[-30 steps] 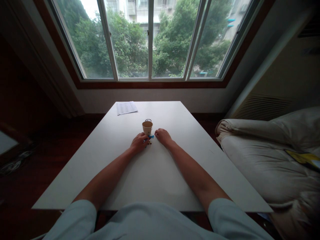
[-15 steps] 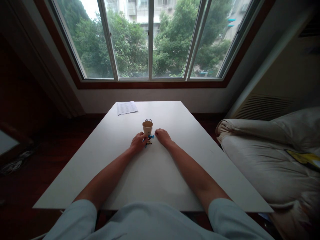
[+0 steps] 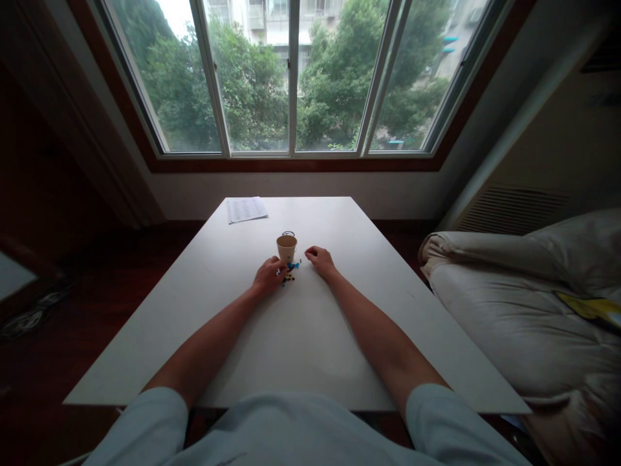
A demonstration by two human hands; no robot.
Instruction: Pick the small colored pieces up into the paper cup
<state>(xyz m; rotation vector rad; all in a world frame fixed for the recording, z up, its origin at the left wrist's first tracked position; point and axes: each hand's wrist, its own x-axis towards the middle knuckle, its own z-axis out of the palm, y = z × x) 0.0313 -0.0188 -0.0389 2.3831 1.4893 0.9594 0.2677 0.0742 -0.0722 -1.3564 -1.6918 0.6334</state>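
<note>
My left hand (image 3: 268, 274) rests on the white table with its fingers curled together, beside a pile of small coloured pieces (image 3: 290, 267). What it pinches, if anything, is too small to make out. The pieces are blue, black and yellow, and my fingers partly hide them. Just behind them stands an upright beige paper cup (image 3: 286, 248). To the right, my right hand (image 3: 321, 260) hovers over or rests on the table, thumb and forefinger slightly apart, nothing visible between them. A tiny dark reddish piece (image 3: 300, 261) lies between that hand and the pile.
Behind the cup is a thin dark loop (image 3: 288, 233), hard to identify. Printed papers (image 3: 246, 210) lie at the far left of the white table (image 3: 301, 343). A wide window is beyond it. A padded beige seat or bedding (image 3: 524, 304) stands along the right.
My right hand has drawn a little to the right, its fingers loosened. The tiny reddish piece now shows on the table where its fingertips were. My left hand has hardly moved.
</note>
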